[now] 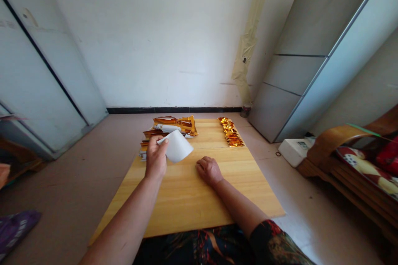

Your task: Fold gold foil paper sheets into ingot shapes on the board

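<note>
My left hand (156, 156) is closed on the edge of a white sheet of paper (179, 146), pinched between thumb and fingers. The sheet curves to the right, held up over the wooden board (186, 198). Behind it lies a pile of gold and white foil paper sheets (178, 124), partly hidden by the hand and the sheet. My right hand (210, 170) rests on the board with its fingers curled in; nothing shows in it. Farther off, near the board's right edge, is a row of folded shiny gold foil pieces (231, 132).
A grey refrigerator (295, 66) stands at the right, with a white box (294, 152) on the floor beside a wooden bench (329, 145). Ahead is a white wall (161, 41). A purple bag (18, 230) lies on the floor at the left.
</note>
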`<state>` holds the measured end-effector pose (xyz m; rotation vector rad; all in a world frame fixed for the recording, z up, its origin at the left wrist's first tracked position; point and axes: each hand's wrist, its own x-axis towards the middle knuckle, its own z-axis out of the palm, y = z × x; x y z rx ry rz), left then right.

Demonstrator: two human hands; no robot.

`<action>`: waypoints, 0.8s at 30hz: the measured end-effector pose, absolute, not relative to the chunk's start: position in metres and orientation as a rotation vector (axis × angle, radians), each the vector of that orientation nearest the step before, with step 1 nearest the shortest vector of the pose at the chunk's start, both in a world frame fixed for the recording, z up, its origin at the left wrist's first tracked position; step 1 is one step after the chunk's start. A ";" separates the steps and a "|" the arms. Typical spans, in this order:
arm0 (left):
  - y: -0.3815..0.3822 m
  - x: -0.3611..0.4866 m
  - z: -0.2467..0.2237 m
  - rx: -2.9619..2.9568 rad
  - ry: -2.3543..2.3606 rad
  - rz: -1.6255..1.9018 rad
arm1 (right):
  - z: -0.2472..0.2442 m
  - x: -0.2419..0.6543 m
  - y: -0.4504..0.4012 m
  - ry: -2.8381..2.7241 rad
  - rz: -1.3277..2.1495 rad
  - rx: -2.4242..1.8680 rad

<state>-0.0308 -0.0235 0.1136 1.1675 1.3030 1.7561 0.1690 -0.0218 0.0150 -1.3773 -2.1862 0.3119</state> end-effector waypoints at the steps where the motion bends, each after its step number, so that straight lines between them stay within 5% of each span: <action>1: -0.024 -0.022 0.108 1.034 1.128 1.703 | 0.017 0.169 -0.023 -2.095 0.498 -1.314; 5: -0.029 0.003 0.080 0.720 0.869 1.551 | 0.027 0.163 -0.032 -1.516 1.328 -0.963; 9: -0.032 0.011 0.054 0.691 0.925 1.510 | 0.038 0.160 -0.045 -1.136 1.585 -0.702; 17: -0.029 -0.003 0.030 1.127 1.348 1.310 | 0.026 0.183 -0.030 -0.740 1.478 -0.967; 24: -0.010 -0.010 0.033 1.704 1.791 0.948 | 0.015 0.192 -0.020 -1.430 1.007 -1.430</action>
